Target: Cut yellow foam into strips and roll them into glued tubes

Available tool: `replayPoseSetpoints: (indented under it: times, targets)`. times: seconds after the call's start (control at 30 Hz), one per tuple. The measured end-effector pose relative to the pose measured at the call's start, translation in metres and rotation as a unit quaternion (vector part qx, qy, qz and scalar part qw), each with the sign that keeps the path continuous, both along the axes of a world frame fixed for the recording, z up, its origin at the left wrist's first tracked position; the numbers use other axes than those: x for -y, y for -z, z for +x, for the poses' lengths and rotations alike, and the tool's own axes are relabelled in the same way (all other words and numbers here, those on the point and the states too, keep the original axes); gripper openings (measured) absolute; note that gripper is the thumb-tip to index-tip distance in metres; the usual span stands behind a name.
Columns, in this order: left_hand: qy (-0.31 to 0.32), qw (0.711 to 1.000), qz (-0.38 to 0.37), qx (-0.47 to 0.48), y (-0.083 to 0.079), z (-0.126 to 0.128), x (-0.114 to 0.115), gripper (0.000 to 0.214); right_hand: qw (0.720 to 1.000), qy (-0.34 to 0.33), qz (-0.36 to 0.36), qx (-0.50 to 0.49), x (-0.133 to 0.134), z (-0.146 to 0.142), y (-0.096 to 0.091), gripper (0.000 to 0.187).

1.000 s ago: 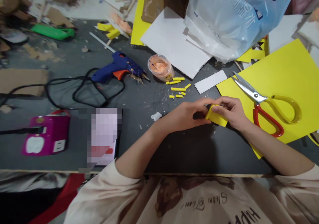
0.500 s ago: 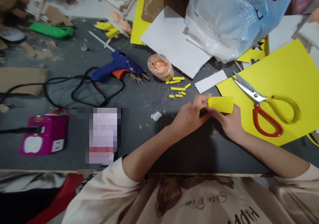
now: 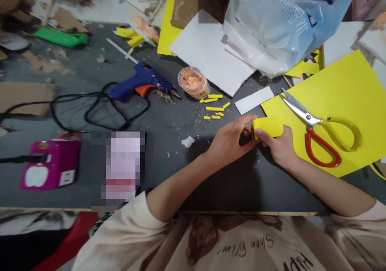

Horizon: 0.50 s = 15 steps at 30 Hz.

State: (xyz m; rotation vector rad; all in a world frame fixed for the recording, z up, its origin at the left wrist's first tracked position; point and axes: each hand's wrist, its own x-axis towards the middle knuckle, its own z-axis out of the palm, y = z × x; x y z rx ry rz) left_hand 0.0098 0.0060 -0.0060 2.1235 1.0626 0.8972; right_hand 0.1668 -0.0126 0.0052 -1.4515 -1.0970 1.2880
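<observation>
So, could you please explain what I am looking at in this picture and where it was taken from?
There is no machine here: a person works with bare hands, and a camera worn on the head looks down at them. The left hand and right hand together hold a small yellow paper piece, curled over, over a grey table. Beside the right hand lie scissors with red and yellow handles on a large yellow sheet. Further off are a blue glue gun, a small jar, short yellow strips and a plastic bag.

Both hands, left point(image 3: 230, 140) and right point(image 3: 279, 146), pinch a seemingly rolled yellow paper piece point(image 3: 268, 126).
</observation>
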Motion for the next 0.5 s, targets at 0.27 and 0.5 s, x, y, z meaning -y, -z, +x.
replayPoseSetpoints:
  times: [0.27,0.5]
  targets:
    - [-0.02,0.996,0.087,0.031,0.0059,-0.0026,-0.0013,0.043,0.996,-0.07,-0.025,-0.049,-0.0039,0.0032,0.0026,0.035]
    - [-0.044,0.999,0.024,-0.01,0.0045,-0.0045,-0.0049,0.034,0.998,-0.063,0.0,0.004,-0.0045,0.0008,-0.0013,0.039]
